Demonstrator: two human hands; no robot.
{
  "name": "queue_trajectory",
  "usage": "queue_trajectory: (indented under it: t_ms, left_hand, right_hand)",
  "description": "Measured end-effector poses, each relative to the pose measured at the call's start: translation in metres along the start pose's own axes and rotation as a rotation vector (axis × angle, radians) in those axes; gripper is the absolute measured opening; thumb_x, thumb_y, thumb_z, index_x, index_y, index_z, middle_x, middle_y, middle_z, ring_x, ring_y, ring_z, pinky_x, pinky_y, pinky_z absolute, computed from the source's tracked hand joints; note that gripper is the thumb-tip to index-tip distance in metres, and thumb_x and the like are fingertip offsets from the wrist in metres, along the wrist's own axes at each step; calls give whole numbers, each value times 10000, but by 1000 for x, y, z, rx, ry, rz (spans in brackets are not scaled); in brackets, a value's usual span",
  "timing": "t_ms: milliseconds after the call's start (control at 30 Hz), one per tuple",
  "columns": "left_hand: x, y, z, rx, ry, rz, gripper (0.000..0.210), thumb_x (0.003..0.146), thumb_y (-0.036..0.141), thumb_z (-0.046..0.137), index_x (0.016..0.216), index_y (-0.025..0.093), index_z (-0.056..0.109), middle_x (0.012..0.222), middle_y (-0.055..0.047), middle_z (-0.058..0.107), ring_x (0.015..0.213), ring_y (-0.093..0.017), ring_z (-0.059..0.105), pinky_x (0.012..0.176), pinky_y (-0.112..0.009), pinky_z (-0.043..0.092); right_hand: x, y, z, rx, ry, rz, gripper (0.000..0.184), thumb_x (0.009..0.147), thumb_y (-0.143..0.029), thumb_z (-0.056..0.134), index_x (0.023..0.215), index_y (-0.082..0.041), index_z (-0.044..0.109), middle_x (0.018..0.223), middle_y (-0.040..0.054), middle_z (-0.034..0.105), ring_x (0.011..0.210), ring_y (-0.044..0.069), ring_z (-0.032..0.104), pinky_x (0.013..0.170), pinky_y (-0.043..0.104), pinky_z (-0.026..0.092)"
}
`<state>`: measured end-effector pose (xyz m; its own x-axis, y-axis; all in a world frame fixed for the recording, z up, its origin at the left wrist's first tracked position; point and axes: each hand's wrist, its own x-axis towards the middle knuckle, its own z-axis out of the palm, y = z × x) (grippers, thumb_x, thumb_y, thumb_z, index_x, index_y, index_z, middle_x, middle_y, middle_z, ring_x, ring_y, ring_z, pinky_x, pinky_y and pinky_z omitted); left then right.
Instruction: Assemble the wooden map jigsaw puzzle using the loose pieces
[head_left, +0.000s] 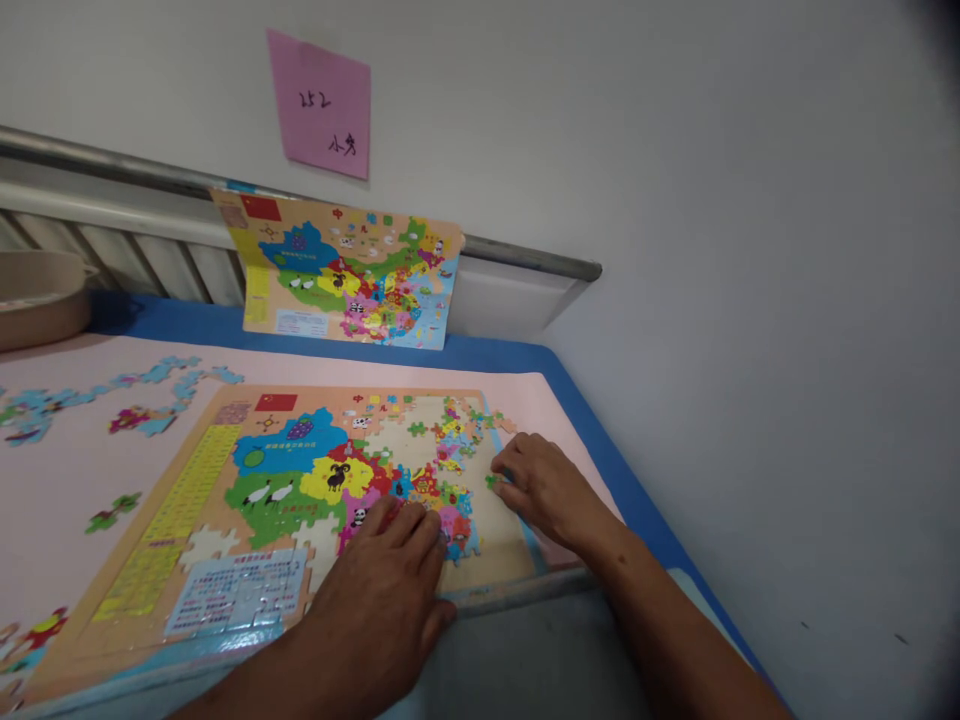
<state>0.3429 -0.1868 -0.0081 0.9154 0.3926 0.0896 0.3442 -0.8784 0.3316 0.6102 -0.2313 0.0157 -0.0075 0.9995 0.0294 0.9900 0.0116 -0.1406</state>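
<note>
A colourful map jigsaw board point(187, 500) lies flat in front of me, partly filled with pieces. My left hand point(382, 590) rests palm down on the lower middle of the puzzle, fingers spread over the pink and red pieces. My right hand point(544, 485) sits at the puzzle's right side and pinches a small green puzzle piece point(493, 482) between thumb and fingertips, just over a bare patch of the board.
A reference map picture point(345, 270) leans against the wall rail, under a pink sticky note point(322, 102). Loose puzzle pieces point(112, 400) lie on the pink mat at left. A beige tub point(37, 295) stands far left. The blue table edge point(600, 430) runs along the right.
</note>
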Motion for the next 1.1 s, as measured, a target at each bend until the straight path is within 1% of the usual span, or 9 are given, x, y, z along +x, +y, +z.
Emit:
queue_trajectory:
  t_ms: [167, 300, 400, 500, 667, 800, 867, 1000, 1100]
  left_hand:
    - [-1, -1, 0, 2, -5, 4, 379, 1013, 419, 588, 1269, 152, 673, 1379, -132, 641, 1321, -360, 515, 1217, -628, 309]
    - [0, 0, -1, 6, 4, 1, 381, 1010, 414, 595, 1270, 148, 673, 1368, -136, 645, 1315, -365, 518, 1212, -635, 317]
    - [-1, 1, -2, -13, 9, -3, 342, 1000, 405, 616, 1232, 164, 684, 1363, -124, 647, 1306, -356, 524, 1201, -626, 338]
    - [-2, 0, -1, -19, 14, -1, 329, 999, 407, 615, 1214, 169, 687, 1376, -120, 641, 1310, -355, 520, 1202, -625, 335]
    - [-2, -1, 1, -22, 24, -3, 341, 994, 420, 620, 1215, 168, 681, 1362, -117, 643, 1306, -351, 518, 1217, -619, 312]
    - [-1, -1, 0, -34, 22, -13, 332, 988, 410, 625, 1210, 170, 680, 1362, -114, 641, 1311, -354, 516, 1214, -623, 315]
    - [-1, 0, -1, -44, 14, -15, 321, 984, 399, 631, 1202, 169, 684, 1344, -109, 649, 1299, -349, 525, 1207, -618, 329]
    - [0, 1, -3, -48, 15, -16, 298, 981, 383, 636, 1186, 173, 685, 1346, -110, 648, 1296, -350, 528, 1204, -624, 333]
    - [0, 1, -4, -36, 11, -9, 305, 989, 378, 618, 1195, 161, 680, 1338, -126, 648, 1293, -358, 530, 1202, -636, 335]
  right_hand:
    - [2, -7, -1, 23, -26, 19, 123, 870, -109, 716, 950, -191, 673, 990, 48, 638, 934, 217, 551, 833, 334, 380]
    - [4, -9, -2, -51, -57, -31, 86, 918, -129, 653, 960, -202, 669, 994, 53, 641, 940, 224, 552, 834, 344, 355]
    - [5, -7, 0, -111, -38, -77, 60, 935, -142, 615, 935, -199, 634, 1007, 58, 640, 951, 227, 548, 829, 349, 344]
    - [5, -5, 4, -99, -6, -87, 70, 914, -145, 627, 954, -196, 600, 1015, 53, 637, 937, 219, 548, 818, 339, 346]
    - [8, -3, 6, -148, -34, -33, 87, 916, -112, 618, 952, -187, 596, 973, 55, 655, 897, 222, 561, 807, 341, 343]
    - [13, 5, 2, -215, -69, 103, 132, 984, -105, 540, 929, -179, 634, 950, 72, 673, 897, 230, 582, 800, 341, 349]
    - [12, 10, 0, -172, -65, 119, 148, 1008, -136, 528, 940, -184, 652, 959, 69, 675, 912, 226, 590, 805, 334, 360]
    - [5, 11, -2, -10, -39, -9, 84, 1003, -203, 583, 1014, -208, 666, 996, 49, 643, 946, 212, 580, 826, 316, 380]
    - [2, 6, -1, 52, -42, -51, 43, 947, -171, 627, 944, -209, 649, 955, 34, 609, 908, 202, 559, 793, 306, 375]
